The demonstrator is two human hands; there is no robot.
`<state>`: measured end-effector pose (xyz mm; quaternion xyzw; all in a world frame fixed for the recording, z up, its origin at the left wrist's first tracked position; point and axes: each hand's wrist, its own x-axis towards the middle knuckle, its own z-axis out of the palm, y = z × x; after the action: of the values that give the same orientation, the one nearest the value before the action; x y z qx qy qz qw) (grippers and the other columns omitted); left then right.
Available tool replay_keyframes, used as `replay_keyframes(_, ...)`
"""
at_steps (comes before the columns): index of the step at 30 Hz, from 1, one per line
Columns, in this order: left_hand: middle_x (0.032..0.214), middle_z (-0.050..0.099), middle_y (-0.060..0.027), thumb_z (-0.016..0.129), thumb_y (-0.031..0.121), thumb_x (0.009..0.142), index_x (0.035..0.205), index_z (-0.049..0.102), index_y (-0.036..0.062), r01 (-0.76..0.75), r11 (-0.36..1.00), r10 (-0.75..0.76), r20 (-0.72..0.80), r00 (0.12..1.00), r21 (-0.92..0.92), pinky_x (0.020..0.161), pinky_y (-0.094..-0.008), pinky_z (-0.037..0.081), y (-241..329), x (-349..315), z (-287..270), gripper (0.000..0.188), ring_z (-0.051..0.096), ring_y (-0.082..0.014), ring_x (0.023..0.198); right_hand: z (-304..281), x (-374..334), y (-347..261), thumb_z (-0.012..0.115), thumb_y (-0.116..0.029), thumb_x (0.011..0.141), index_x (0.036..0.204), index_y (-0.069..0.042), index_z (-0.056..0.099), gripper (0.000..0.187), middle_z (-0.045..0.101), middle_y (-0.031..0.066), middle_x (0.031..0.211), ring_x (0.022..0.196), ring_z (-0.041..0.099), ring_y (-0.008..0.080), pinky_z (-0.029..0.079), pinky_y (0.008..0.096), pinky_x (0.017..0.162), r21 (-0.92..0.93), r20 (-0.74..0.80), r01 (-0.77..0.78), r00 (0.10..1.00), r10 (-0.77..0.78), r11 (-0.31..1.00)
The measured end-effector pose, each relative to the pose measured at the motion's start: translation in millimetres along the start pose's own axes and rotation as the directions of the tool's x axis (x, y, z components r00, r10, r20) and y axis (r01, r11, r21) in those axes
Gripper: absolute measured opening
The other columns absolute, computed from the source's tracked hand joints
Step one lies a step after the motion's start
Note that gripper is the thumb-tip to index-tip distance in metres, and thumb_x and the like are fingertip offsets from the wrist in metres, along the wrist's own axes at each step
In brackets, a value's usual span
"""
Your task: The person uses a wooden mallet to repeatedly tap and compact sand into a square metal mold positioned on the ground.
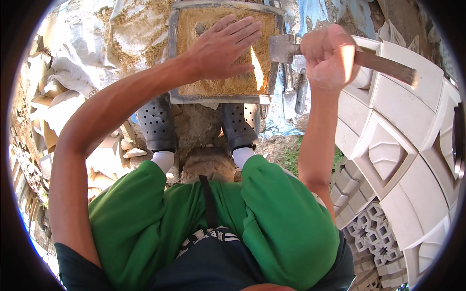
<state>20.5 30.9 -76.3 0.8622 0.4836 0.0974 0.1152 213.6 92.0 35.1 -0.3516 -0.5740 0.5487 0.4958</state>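
Note:
A rectangular grey-rimmed mould (pixel 173 58) lies in front of my feet, filled with a tan, sandy layer (pixel 208 88). Flat over that layer is my left hand (pixel 223 52), its fingers stretched out and holding nothing; whether the palm presses on it I cannot tell. My right hand (pixel 330 58) is closed round the wooden handle of a hammer (pixel 282 48). The metal head points left, over the mould's right rim, and the handle's end sticks out to the right. Sunlight makes a bright streak on the tan layer beside my left fingers.
A trowel (pixel 290 103) lies right of the mould on blue sheeting (pixel 279 127). Pale moulded blocks (pixel 407 114) are stacked along the right, with star-patterned pieces (pixel 374 233) below. Broken pale pieces (pixel 63 109) lie at left. My dark clogs (pixel 158 123) stand at the mould's near edge.

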Motion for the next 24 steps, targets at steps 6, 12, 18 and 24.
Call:
replay_keyframes(6, 0.168, 0.026, -0.0123, 0.042, 0.061, 0.102, 0.159, 0.030, 0.0049, -0.002, 0.999, 0.000, 0.047, 0.999, 0.041, 0.129, -0.0467, 0.010, 2.8, -7.4, -1.3, 0.081, 0.020, -0.0238, 0.157, -20.1, -3.9, -13.3, 0.053, -0.007, 0.097, 0.059, -0.008, 0.033, 0.043, 0.029, -0.0009, 0.052, 0.041, 0.024, 0.0103, 0.018, 0.0312, 0.041, 0.268, 0.041, 0.163, 0.983, -0.180, 0.950)
replay_keyframes(12, 0.168, 0.024, -0.0117, 0.044, 0.063, 0.100, 0.159, 0.029, 0.0037, -0.009, 0.998, 0.002, 0.108, 0.994, 0.063, 0.129, -0.0464, 0.009, 11.9, -6.1, 0.0, 0.085, 0.018, -0.0233, 0.157, -5.5, -15.8, -7.8, 0.041, -0.018, 0.103, 0.059, -0.014, 0.027, 0.046, 0.027, -0.0004, 0.049, 0.044, 0.019, 0.0132, 0.020, 0.0343, 0.046, 0.009, -0.032, -0.001, 0.999, 0.001, 1.000)
replay_keyframes(18, 0.166, 0.030, -0.0126, 0.053, 0.060, 0.097, 0.156, 0.035, 0.0014, -0.010, 1.000, 0.010, 0.019, 1.000, -0.011, 0.129, -0.0483, 0.012, 15.5, -10.8, 2.2, 0.085, 0.020, -0.0248, 0.156, -1.4, -22.7, 12.0, 0.053, -0.014, 0.101, 0.060, -0.006, 0.043, 0.043, 0.038, -0.0012, 0.052, 0.045, 0.033, 0.0084, 0.023, 0.0299, 0.042, 0.118, 0.060, 0.079, 0.994, -0.086, 0.990)
replay_keyframes(24, 0.165, 0.031, -0.0138, 0.055, 0.057, 0.097, 0.156, 0.035, 0.0007, 0.019, 1.000, -0.019, 0.040, 0.999, -0.018, 0.129, -0.0479, 0.011, 19.9, -21.2, 1.8, 0.084, 0.020, -0.0254, 0.156, 12.6, 3.9, -9.9, 0.049, -0.009, 0.098, 0.057, -0.010, 0.033, 0.044, 0.027, -0.0023, 0.050, 0.041, 0.026, 0.0108, 0.018, 0.0328, 0.041, -0.084, 0.053, 0.023, 0.998, -0.018, 0.996)
